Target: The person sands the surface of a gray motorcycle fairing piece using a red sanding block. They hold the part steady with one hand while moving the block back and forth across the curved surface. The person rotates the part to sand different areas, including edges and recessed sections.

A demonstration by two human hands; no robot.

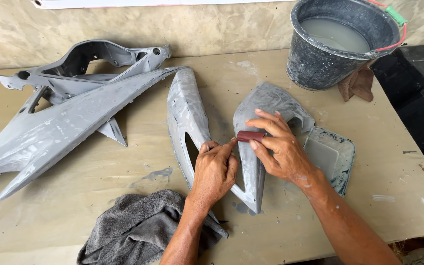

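A grey primed fairing panel (251, 118) lies in the middle of the wooden table. My right hand (280, 149) presses a small folded piece of red-brown sandpaper (250, 136) against the panel's upper face. Fingers curled, my left hand (214, 172) rests on the panel's left edge, its thumb and forefinger touching the sandpaper's left end. A second narrow grey panel (185, 110) lies just left of my left hand.
Two large grey fairing pieces (65, 127) fill the table's left side. A grey towel (133, 228) lies at the near edge. A black bucket (320, 59) of cloudy water stands back right, a brown rag (357, 84) beside it. A shallow square tray (337, 152) sits right of my right hand.
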